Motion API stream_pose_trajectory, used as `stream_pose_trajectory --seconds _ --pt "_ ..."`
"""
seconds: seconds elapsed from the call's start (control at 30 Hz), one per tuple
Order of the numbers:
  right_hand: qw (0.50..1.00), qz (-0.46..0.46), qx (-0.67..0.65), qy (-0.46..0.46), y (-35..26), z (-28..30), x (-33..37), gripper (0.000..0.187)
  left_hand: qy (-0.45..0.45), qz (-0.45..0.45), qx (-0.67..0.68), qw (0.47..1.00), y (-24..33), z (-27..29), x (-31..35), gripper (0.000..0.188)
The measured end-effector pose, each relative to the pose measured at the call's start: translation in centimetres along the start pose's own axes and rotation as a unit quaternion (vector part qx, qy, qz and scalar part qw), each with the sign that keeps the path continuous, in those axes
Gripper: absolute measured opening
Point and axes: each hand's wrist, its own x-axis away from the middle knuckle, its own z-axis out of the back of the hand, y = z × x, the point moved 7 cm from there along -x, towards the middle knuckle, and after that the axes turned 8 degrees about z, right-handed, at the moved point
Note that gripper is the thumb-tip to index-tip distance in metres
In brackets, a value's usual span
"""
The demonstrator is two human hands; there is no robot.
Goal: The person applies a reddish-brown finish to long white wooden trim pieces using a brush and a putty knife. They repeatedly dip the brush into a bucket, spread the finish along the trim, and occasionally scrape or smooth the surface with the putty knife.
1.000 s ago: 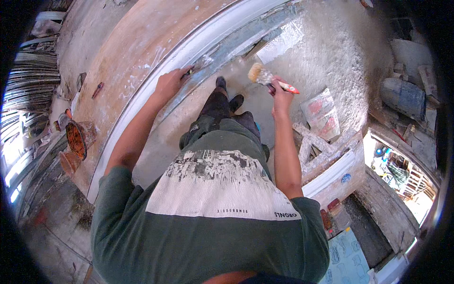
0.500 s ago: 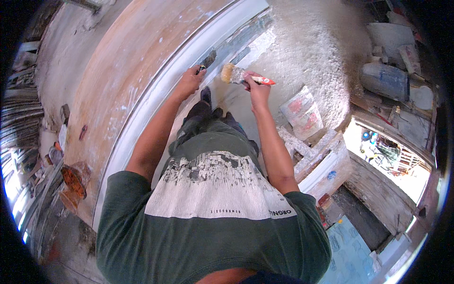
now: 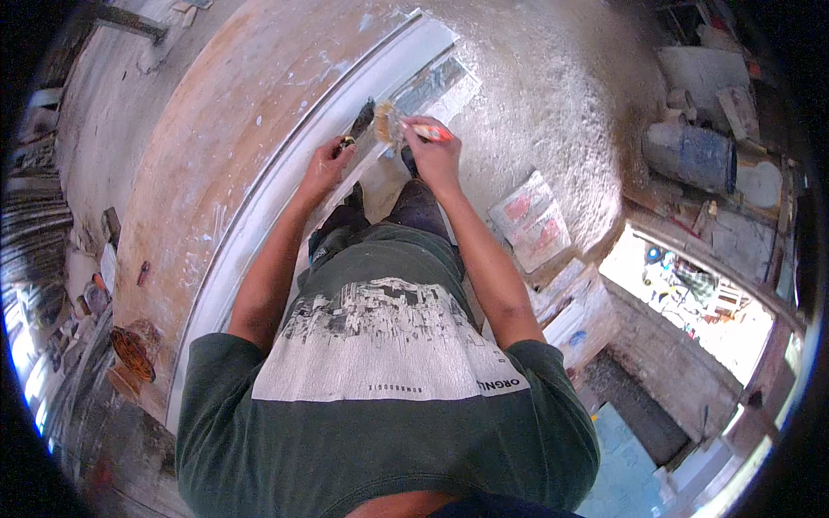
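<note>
Brush (image 3: pixel 393 127) clasped in right hand (image 3: pixel 434 160), just beside a dark-bladed scraper (image 3: pixel 363 119) gripped in left hand (image 3: pixel 323 171), near the white strip (image 3: pixel 389 71); bristle contact unclear. Possible trouble: snagged bristles from crowding tools, or a gouged strip from a slipping blade.

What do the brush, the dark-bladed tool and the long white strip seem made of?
Brush: tan bristles, natural or synthetic, by their fibrous look; red handle, perhaps painted wood or plastic.
Dark-bladed tool: probably dull metal, the blade looking flat.
Long white strip: perhaps plaster, being pale, smooth, matte.
</note>
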Motion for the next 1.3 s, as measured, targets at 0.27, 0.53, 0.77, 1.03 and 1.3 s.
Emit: stream_pose_trajectory --seconds 0.27,0.53,0.77,1.03,1.3 --pt "0.953 0.188 0.200 0.132 7.2 8.7 -20.8 0.025 0.115 -0.266 -0.114 0.950 7.6 -5.3 -2.3 0.033" --pt "0.989 0.010 0.142 0.044 5.5 15.7 -20.6 0.018 0.123 -0.145 -0.439 0.878 13.3 -8.1 -6.0 0.030" --pt "0.995 -0.069 0.062 0.027 12.0 17.8 -18.2 0.017 0.082 -0.165 -0.482 0.856 15.3 -9.3 -9.0 0.027" --pt "0.997 -0.066 0.026 0.037 12.5 17.5 -20.2 0.017 0.047 -0.109 -0.472 0.874 14.4 -8.1 -8.0 0.030" --pt "0.975 0.066 -0.032 -0.210 3.8 8.3 -17.7 0.011 0.149 -0.047 -0.241 0.958 15.2 -8.2 -6.5 0.030"
